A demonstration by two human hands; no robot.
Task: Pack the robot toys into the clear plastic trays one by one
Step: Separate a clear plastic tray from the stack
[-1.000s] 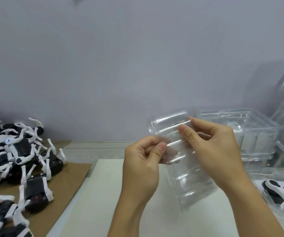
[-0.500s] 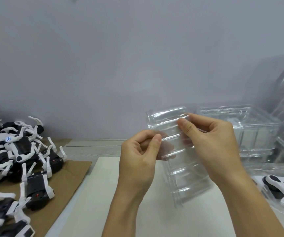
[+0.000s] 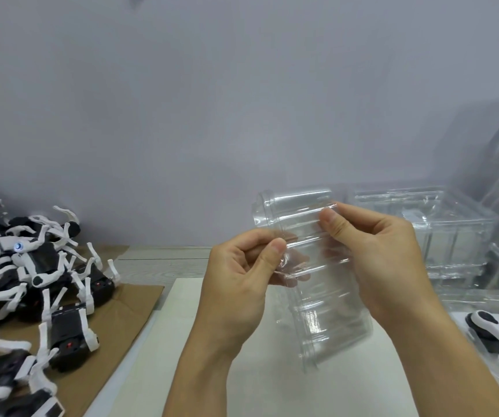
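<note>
Prepping a clear tray, no toy loaded yet

You hold the clear tray point(image 3: 317, 284) up over the white mat point(image 3: 158, 356), tilted, its lower end near the mat; your left hand point(image 3: 239, 284) pinches its left edge between thumb and curled fingers, your right hand point(image 3: 377, 260) grips the upper right side with thumb on the front, so you look to be prying apart nested trays or opening one. Next you likely need to get it open and set flat, then reach left for one toy. The robot toys point(image 3: 31, 281), black and white, lie heaped on the cardboard point(image 3: 128, 308) to your left; one more toy point(image 3: 495, 332) lies at the right edge. More clear trays point(image 3: 440, 230) stacked behind by the wall. No brand or readable writing anywhere; a pale label on one far-left toy is too small to read
</note>
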